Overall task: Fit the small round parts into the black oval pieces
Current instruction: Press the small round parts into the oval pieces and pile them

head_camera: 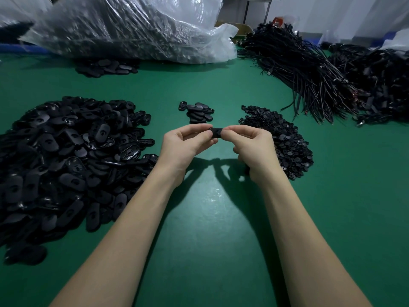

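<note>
On the left of the green bench [208, 218] a big heap of black oval pieces [66, 156] is lying within easy reach of the left hand [183, 145]. That hand is curling its fingers around one oval piece [215, 132], held up above the bench at the middle of the view, so its grip is pinching the piece from the left end. The right hand [252, 147] is meeting it from the other side, fingertips pinching at the same piece; whether a small round part is already under those fingertips cannot be told, since the fingers are hiding it.

To do this step well, the left hand should probably be keeping the oval steady and level while the right thumb is pressing the round part squarely into its seat, not at a slant.

Behind the hands a small stack of ovals [198, 111] is sitting, perhaps finished ones. On the right the pile of small round parts [278, 138] is waiting just beside the right hand.
</note>
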